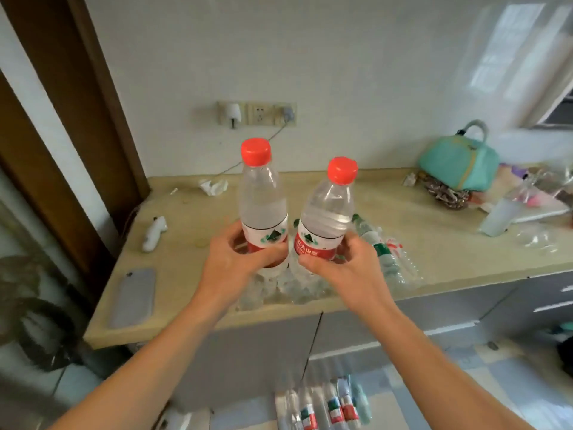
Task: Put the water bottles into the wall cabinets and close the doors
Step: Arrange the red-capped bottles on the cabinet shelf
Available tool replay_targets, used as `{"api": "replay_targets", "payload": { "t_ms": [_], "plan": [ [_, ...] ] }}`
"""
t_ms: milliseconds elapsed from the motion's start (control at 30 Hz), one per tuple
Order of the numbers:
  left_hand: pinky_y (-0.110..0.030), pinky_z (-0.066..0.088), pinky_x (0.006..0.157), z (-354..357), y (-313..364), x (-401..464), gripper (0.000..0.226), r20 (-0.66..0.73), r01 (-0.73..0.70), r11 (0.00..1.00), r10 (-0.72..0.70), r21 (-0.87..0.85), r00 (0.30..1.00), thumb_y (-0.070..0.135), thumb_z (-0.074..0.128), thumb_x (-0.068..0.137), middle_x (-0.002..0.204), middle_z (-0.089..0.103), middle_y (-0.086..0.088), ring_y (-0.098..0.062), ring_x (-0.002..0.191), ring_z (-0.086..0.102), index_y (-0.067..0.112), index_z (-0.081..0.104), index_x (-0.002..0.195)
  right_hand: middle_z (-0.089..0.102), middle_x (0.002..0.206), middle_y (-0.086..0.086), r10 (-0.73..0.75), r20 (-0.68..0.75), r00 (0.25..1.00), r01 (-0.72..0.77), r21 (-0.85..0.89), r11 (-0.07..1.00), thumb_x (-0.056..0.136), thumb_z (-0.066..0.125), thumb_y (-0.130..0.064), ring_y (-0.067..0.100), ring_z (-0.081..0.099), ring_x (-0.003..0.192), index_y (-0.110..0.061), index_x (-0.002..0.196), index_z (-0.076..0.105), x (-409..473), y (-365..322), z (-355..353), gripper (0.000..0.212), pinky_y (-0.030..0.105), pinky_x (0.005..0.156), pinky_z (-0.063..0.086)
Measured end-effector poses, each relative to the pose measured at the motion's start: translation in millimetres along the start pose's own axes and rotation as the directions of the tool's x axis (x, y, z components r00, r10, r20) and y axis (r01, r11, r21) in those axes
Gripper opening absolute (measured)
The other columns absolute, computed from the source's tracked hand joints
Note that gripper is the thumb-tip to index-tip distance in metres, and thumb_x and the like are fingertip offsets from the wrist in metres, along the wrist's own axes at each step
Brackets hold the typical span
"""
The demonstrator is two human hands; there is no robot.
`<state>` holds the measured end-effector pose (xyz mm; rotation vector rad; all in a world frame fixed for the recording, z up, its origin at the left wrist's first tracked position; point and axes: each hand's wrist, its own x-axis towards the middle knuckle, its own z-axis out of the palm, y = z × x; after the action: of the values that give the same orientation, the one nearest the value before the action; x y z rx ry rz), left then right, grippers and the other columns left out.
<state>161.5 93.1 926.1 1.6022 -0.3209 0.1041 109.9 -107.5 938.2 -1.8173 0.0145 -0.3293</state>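
Note:
I hold two clear water bottles with red caps and red-and-white labels above the beige countertop (434, 243). My left hand (235, 262) grips the left bottle (262, 193) around its label, upright. My right hand (341, 265) grips the right bottle (328, 209) at its label, tilted slightly right. Several more bottles lie on the counter: a green-labelled one (384, 252) beside my right hand and clear ones (279, 290) under my hands. More bottles (322, 405) lie on the floor below. No wall cabinet is in view.
A grey phone (133, 296) lies at the counter's left front. A small white figure (155, 232) sits further back. A teal handbag (459, 159), plastic bags and clutter fill the right side. Wall sockets (257, 114) with plugs hang behind. A brown door frame (62, 119) stands left. Grey base cabinets (341, 333) are below.

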Motion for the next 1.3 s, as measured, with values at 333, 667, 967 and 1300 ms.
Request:
{"api": "replay_targets", "payload": {
  "t_ms": [333,667,967,1300],
  "plan": [
    [-0.007,0.05,0.066,-101.4,158.9,114.9,0.027,-0.096,-0.264,0.964,0.265,0.022,0.959,0.035,0.088,0.074,0.094,0.077,0.019,0.001,0.087,0.073,0.033,0.074,0.098,0.077,0.093,-0.018,-0.231,-0.124,0.965,0.24,0.065,0.969,0.065,0.089,-0.043,-0.002,0.071,0.086,-0.035,0.099,0.072,99.0,-178.9,54.6,0.039,0.019,0.073,0.051],
    [-0.018,0.049,0.064,-121.9,280.0,247.7,0.024,-0.228,-0.363,0.932,0.356,0.012,0.906,0.049,0.085,0.07,0.076,0.069,0.036,0.017,0.074,0.066,0.044,0.067,0.085,0.078,0.095,-0.012,-0.414,-0.164,0.895,0.432,0.098,0.896,0.063,0.089,-0.05,0.01,0.074,0.093,-0.03,0.1,0.075,229.8,-306.7,28.4,0.044,0.044,0.094,0.057],
    [-0.016,0.053,0.061,-107.8,338.9,352.3,0.025,-0.336,-0.441,0.884,0.466,0.153,0.818,0.048,0.085,0.072,0.082,0.072,0.023,0.006,0.072,0.07,0.037,0.067,0.085,0.079,0.092,-0.01,-0.554,-0.069,0.829,0.559,0.092,0.824,0.079,0.085,-0.038,0.01,0.077,0.083,-0.031,0.098,0.074,359.0,-354.9,7.2,0.024,0.035,0.078,0.063],
    [-0.021,0.046,0.065,-111.7,339.4,437.5,0.058,-0.335,-0.32,0.82,0.505,0.475,0.796,0.046,0.084,0.078,0.109,0.063,0.006,-0.01,0.09,0.062,0.022,0.052,0.12,0.078,0.09,-0.004,-0.442,-0.067,0.894,0.441,-0.034,0.897,0.081,0.083,-0.042,0.014,0.075,0.083,-0.019,0.101,0.073,464.5,-356.7,15.9,0.032,0.034,0.075,0.063]
  ]
}}
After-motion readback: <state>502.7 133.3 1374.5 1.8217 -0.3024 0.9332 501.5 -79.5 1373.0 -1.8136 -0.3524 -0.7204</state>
